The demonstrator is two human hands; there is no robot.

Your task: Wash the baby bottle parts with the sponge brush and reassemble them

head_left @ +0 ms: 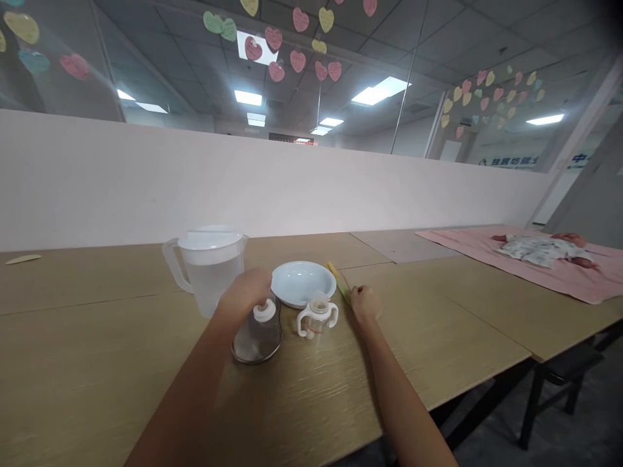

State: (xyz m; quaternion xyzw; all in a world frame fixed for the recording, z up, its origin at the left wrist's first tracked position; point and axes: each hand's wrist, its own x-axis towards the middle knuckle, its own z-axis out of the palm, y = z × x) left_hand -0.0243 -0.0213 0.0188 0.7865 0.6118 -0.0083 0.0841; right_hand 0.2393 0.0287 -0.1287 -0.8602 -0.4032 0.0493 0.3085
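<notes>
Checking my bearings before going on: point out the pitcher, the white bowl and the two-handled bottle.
Pitcher (214,279): head view, on its clear front wall.
White bowl (296,283): head view, on its inside.
Two-handled bottle (317,324): head view, on its clear body.

Both bare forearms reached forward; the left hand (249,290) curled downward, the right hand (366,303) had fingers bent

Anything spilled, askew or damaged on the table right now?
Nothing stands out: the plastic pitcher and baby bottle stand upright, the white bowl sits level, and no spill or breakage shows.
</notes>
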